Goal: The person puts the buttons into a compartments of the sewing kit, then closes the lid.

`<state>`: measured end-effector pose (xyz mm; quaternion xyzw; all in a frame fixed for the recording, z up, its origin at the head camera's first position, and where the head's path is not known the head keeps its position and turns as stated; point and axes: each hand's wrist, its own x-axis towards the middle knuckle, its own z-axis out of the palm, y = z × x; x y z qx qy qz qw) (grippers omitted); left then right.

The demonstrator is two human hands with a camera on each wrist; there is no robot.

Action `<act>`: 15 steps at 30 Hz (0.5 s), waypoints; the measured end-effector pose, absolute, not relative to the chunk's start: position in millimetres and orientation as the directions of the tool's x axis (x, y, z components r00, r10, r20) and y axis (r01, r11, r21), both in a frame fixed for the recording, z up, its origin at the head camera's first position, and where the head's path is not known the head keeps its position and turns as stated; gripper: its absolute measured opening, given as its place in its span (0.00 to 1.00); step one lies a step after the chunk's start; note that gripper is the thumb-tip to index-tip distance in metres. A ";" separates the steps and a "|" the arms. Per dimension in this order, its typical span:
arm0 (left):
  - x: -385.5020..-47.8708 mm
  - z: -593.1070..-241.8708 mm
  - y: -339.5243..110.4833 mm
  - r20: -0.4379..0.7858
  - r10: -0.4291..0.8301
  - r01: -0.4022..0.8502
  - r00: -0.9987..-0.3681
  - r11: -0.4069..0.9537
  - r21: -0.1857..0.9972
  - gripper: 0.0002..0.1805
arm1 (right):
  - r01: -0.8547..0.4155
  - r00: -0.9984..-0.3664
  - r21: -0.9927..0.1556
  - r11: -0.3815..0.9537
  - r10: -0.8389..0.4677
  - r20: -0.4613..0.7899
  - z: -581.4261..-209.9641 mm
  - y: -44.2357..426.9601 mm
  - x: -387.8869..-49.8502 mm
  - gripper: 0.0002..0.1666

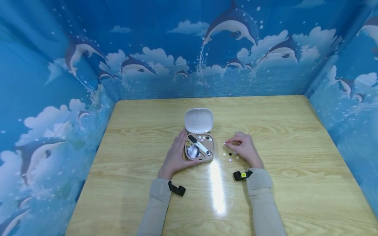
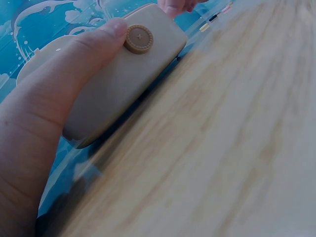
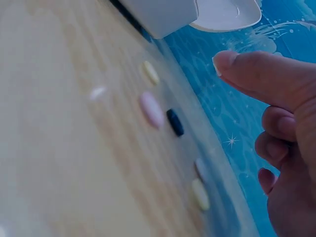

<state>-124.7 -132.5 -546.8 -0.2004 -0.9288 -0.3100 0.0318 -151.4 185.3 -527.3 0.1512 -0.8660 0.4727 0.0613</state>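
The left hand [image 1: 176, 155] lay along the open case's [image 1: 199, 120] left and near sides, thumb and fingers spread apart. Rightward, just beside the case, the right hand [image 1: 245, 150] pointed left, fingers pinching a small white button [image 1: 224, 143] beyond loose buttons [image 1: 230, 154].

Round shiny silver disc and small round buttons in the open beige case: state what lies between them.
A slim black-and-white tool lies slantwise between the silver disc and the buttons; the head view shows it.
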 end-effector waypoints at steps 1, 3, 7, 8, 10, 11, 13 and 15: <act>-124.9 -546.9 -132.5 0.184 0.353 0.393 -0.917 0.726 0.565 0.74 | -0.322 -0.946 -0.798 0.509 -0.205 0.250 -525.9 184.8 -152.2 0.06; -125.3 -547.2 -132.5 0.186 0.355 0.395 -0.916 0.724 0.566 0.74 | -0.313 -0.949 -0.800 0.512 -0.203 0.242 -523.2 183.7 -153.7 0.06; -125.0 -547.4 -132.4 0.187 0.355 0.395 -0.916 0.720 0.570 0.75 | -0.307 -0.950 -0.799 0.516 -0.206 0.232 -517.1 180.2 -156.9 0.06; -124.8 -547.4 -132.3 0.188 0.354 0.395 -0.916 0.719 0.571 0.75 | -0.311 -0.949 -0.798 0.516 -0.209 0.235 -515.4 179.0 -157.6 0.06; -124.5 -547.5 -132.2 0.188 0.354 0.395 -0.916 0.720 0.571 0.75 | -0.322 -0.945 -0.797 0.511 -0.217 0.243 -511.4 176.2 -158.9 0.05; -124.6 -547.6 -132.1 0.188 0.355 0.396 -0.916 0.720 0.570 0.75 | -0.328 -0.943 -0.795 0.510 -0.222 0.247 -509.3 174.9 -159.5 0.05; -124.5 -547.1 -131.9 0.185 0.354 0.394 -0.917 0.721 0.570 0.74 | -0.340 -0.939 -0.793 0.506 -0.234 0.253 -505.6 172.0 -160.7 0.05; -124.6 -546.8 -131.4 0.179 0.353 0.390 -0.918 0.723 0.570 0.74 | -0.349 -0.935 -0.790 0.505 -0.243 0.258 -502.1 169.2 -161.7 0.04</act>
